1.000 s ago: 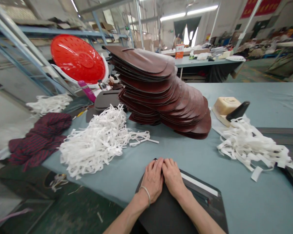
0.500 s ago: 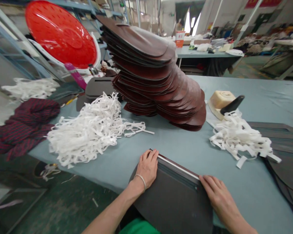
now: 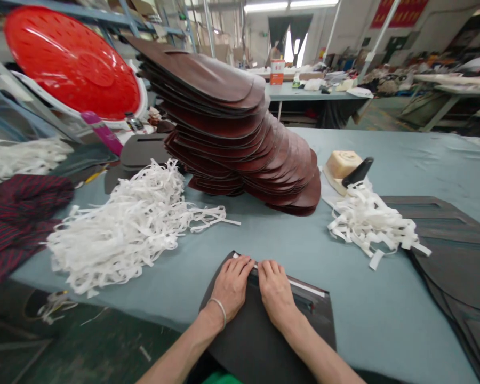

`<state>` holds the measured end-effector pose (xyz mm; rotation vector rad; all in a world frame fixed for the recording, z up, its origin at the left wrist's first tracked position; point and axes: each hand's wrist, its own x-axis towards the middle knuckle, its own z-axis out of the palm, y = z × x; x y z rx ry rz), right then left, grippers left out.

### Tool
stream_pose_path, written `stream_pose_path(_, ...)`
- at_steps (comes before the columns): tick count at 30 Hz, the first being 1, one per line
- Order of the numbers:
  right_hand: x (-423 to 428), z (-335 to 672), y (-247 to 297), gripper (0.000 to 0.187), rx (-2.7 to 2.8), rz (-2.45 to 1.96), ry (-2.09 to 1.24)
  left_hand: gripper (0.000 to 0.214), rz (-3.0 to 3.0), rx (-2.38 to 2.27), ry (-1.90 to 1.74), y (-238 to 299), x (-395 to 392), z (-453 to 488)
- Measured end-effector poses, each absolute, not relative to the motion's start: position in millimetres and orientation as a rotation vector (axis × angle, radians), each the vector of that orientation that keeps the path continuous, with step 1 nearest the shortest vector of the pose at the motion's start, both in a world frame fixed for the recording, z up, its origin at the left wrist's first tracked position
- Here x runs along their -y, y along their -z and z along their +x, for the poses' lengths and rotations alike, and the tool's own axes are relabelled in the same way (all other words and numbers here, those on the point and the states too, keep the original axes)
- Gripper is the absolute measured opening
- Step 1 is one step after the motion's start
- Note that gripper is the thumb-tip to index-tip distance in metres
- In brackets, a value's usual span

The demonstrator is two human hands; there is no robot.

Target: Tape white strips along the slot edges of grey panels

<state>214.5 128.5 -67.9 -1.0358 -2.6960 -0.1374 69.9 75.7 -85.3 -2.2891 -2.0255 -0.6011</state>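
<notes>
A dark leather panel [image 3: 260, 341] with a slot near its far edge lies at the table's front. A white strip [image 3: 306, 287] runs along that far edge. My left hand [image 3: 232, 285] has its fingers bent and close together over the strip near the panel's left corner. Beside it, my right hand [image 3: 275, 290] grips the same edge, fingertips pressed on the strip. Both thumbs are hidden. The strip shows at the left corner and to the right of my right hand.
A tall leaning stack of brown leather panels [image 3: 240, 133] stands beyond my hands. White strips [image 3: 120, 224] heap at left, more strips [image 3: 374, 218] at right. Near those are a cream block [image 3: 344, 162] with a black-handled tool [image 3: 358, 172] and dark slotted panels [image 3: 456, 240]. A checked cloth [image 3: 20, 218] hangs far left.
My right hand has moved left along the panel's edge, from its right corner to beside my left hand. My left hand stays near the left corner. The camera view has shifted.
</notes>
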Motion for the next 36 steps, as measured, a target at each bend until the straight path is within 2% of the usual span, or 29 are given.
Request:
stream_pose_path(8,-120,319,93,0.043,2.555,-1.031,0.300,0.038,-2.252,2.088,0.598,76,-72,78)
stream_pose_path(13,-150,326,108,0.033,2.582,-0.825,0.350,0.027,-2.185,2.118,0.823,70,-72,71)
stream_pose_path(17,-182,301,88,0.018,2.625,-0.901,0.065,0.024,-1.981,2.272,1.078,59,-76,44)
stream_pose_path(21,-217,226,70,0.019,2.528,-0.979,-0.442,0.024,-1.737,2.298,1.188,52,-95,11)
stream_pose_path(23,-232,175,65,0.026,2.444,-1.045,-0.606,0.028,-1.687,2.240,1.144,51,-112,-1)
stream_pose_path(25,-242,127,61,0.030,2.407,-1.056,-0.625,0.040,-1.706,2.184,1.022,54,-131,-10)
stream_pose_path(27,-244,94,58,0.025,2.387,-1.081,-0.627,0.050,-1.762,2.143,0.850,58,-147,-19)
stream_pose_path(29,-240,84,57,0.018,2.386,-1.110,-0.645,0.046,-1.786,2.132,0.666,62,-158,-31)
stream_pose_path(31,-234,96,58,0.019,2.389,-1.141,-0.679,0.033,-1.764,2.150,0.540,65,-163,-45)
stream_pose_path(36,-217,176,60,0.021,2.383,-1.248,-0.810,0.021,-1.818,2.178,0.481,67,-165,-68)
